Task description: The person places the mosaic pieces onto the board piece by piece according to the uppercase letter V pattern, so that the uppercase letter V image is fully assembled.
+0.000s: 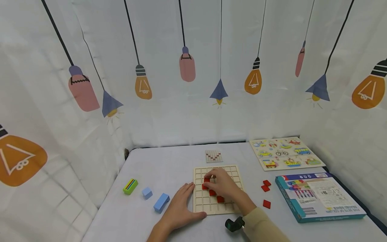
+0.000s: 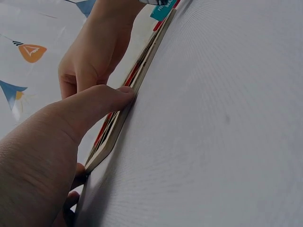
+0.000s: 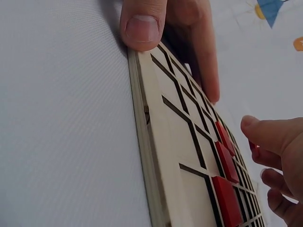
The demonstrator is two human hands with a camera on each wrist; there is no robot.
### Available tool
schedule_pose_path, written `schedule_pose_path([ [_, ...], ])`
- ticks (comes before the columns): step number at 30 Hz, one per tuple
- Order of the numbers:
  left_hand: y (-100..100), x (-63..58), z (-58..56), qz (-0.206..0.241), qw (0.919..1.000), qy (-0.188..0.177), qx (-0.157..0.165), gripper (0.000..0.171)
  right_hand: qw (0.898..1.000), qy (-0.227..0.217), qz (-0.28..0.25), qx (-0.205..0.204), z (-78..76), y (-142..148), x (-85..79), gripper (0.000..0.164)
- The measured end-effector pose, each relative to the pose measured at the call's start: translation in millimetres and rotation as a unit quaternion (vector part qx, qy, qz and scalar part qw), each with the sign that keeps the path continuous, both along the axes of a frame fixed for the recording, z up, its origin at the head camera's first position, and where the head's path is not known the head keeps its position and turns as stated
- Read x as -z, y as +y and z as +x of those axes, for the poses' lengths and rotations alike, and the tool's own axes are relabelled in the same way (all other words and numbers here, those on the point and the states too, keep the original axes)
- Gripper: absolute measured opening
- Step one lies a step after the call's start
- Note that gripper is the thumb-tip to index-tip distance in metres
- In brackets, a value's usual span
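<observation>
A pale wooden grid board [image 1: 215, 209] lies on the white table with three red square tiles [image 3: 226, 163] set in its cells. At its lower left corner my left hand [image 1: 183, 208] rests spread, the thumb on the near edge and straight fingers along the left side. Over the board's left middle is my right hand [image 1: 225, 185], which pinches another red tile [image 3: 255, 152] between thumb and fingers, just above the surface. Most of that tile is hidden by the fingers. Behind the board lies a small pattern card [image 1: 214, 156] with reddish squares.
Several loose red tiles [image 1: 267, 204] lie right of the board, beside a flat teal-edged box [image 1: 320, 198]. A picture puzzle board [image 1: 287, 153] is at the back right. Blue blocks [image 1: 161, 202] and a green striped block [image 1: 130, 187] stand at left. A small black object [image 1: 234, 224] is near my right sleeve.
</observation>
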State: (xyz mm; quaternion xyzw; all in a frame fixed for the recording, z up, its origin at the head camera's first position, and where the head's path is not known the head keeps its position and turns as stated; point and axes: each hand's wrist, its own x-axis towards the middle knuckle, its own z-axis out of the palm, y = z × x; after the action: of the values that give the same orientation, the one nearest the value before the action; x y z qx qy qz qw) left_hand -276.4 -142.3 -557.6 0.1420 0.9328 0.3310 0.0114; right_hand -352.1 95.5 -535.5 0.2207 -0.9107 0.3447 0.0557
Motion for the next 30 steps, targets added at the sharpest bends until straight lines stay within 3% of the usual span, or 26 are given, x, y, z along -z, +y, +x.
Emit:
schedule_pose_path([
  [11,-1.4,1.9,-0.2,-0.002,0.9999,0.011,0.003,0.124,0.999,0.0,-0.019,-0.031,-13.5,-19.6,2.4,0.022],
  [30,-0.3,1.7,-0.4,0.009,0.9998,0.02,0.0,0.123,1.0,-0.013,-0.001,-0.028,-23.7,-33.0,8.6,0.024],
])
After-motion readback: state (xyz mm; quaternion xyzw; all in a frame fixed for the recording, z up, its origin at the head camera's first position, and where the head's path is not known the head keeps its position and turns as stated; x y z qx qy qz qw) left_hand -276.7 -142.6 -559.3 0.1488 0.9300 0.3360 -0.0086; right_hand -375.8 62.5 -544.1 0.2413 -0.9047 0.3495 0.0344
